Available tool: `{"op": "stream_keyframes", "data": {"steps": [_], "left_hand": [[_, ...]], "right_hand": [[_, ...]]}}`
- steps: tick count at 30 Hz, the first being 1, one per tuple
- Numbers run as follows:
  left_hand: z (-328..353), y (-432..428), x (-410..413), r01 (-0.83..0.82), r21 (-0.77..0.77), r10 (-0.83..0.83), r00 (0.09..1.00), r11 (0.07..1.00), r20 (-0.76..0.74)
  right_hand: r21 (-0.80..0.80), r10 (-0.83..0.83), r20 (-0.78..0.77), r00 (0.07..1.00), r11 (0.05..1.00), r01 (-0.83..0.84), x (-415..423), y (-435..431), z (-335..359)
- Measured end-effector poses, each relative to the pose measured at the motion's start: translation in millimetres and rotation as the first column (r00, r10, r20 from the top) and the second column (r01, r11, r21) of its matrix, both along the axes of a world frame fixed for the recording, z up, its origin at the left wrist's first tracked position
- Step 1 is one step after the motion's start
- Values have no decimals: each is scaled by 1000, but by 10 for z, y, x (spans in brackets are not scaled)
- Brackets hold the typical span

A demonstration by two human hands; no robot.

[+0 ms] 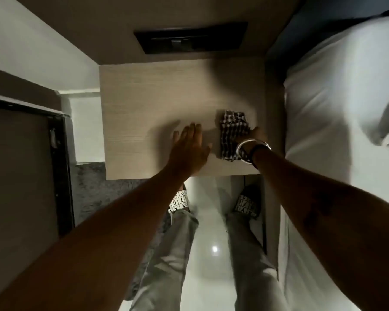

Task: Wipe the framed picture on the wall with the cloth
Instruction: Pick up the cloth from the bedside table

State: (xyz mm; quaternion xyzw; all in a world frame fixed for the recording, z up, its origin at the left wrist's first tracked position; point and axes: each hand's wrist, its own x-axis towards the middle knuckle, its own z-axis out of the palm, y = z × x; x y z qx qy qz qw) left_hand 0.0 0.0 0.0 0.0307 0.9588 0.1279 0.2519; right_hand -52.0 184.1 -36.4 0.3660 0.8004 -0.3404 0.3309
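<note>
A black-and-white checked cloth (233, 129) lies crumpled on the right part of a light wooden bedside table (144, 104). My right hand (255, 135), with bracelets at the wrist, rests on the cloth and grips it against the tabletop. My left hand (190, 145) is flat just left of the cloth, fingers apart, holding nothing. A dark rectangular frame (190, 38) hangs on the brown wall beyond the table, seen at a steep angle; both hands are well below it.
A bed with white sheets (341, 108) runs along the right side, close to the table. A dark door frame (58, 153) stands at the left. My legs and patterned slippers (179, 200) are on the glossy white floor (211, 243) below the table edge.
</note>
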Motion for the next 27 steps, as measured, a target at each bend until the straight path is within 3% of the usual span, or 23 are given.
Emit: {"op": "stream_keyframes", "data": {"steps": [2, 5, 7, 12, 17, 20, 24, 27], "left_hand": [[-97, 0, -67, -49, 65, 48, 999, 997, 17], [-149, -3, -123, -133, 163, 132, 991, 978, 18], [-61, 12, -146, -145, 206, 143, 989, 968, 22], [372, -49, -293, -149, 217, 164, 985, 965, -50], [1229, -101, -531, -109, 246, 146, 979, 963, -141], [1902, -84, -729, -48, 254, 103, 972, 966, -210], [2942, -27, -911, 10, 296, 88, 945, 955, -315], [3703, 62, -1028, 194, 252, -64, 893, 948, -446]], "right_hand": [[84, -51, -16, 999, 995, 52, -6, -49, -112], [-141, -177, 101, 979, 972, 190, 52, -155, -235], [-203, -214, 147, 966, 949, 241, 65, -182, -166], [-345, -391, 80, 917, 852, 393, 20, -213, 330], [-571, -594, 121, 795, 614, 545, -97, -109, 1298], [-654, -542, 70, 837, 609, 449, -295, -11, 2108], [-713, -479, -132, 868, 654, 253, -465, 107, 3275], [-723, -480, -266, 836, 673, 157, -451, 173, 4141]]}}
